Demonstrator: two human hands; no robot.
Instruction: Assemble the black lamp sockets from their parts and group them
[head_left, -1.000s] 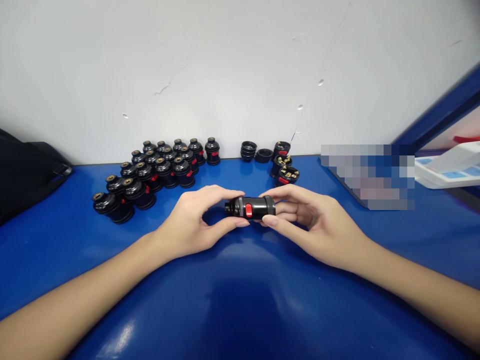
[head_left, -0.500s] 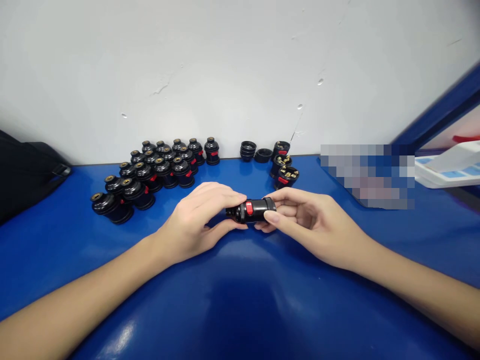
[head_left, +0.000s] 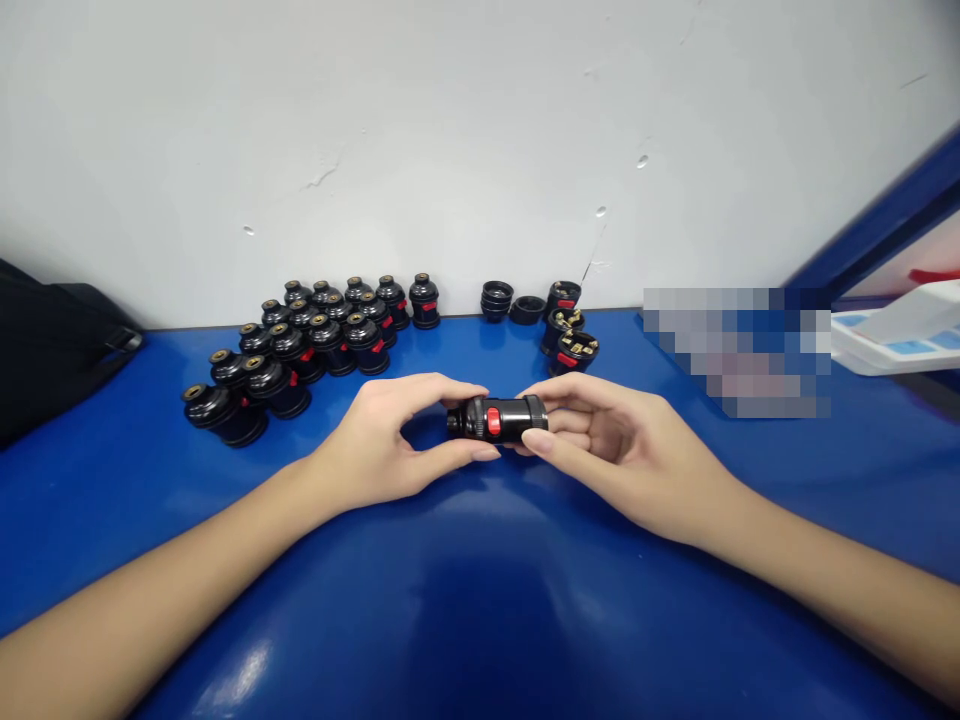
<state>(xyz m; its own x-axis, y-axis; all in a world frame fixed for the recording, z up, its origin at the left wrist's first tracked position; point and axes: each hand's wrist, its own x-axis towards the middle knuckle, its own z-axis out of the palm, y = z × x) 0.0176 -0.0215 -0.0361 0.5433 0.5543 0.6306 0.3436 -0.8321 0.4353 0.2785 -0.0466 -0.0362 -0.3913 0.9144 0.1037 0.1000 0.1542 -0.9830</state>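
As left hand (head_left: 384, 440) and right hand (head_left: 649, 450) grip it, the black cylinder (head_left: 513, 421) shows red.

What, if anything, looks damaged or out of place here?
The white wall has small chips, and a thin dark line above the open black parts, maybe a crack. A pixelated patch covers an area at right. The held black piece looks undamaged.

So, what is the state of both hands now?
Left hand: around the narrow end of the glossy black cylindrical fitting with red switch; whether it grips cannot be told.
Right hand: closed, holding the fitting's wider end.
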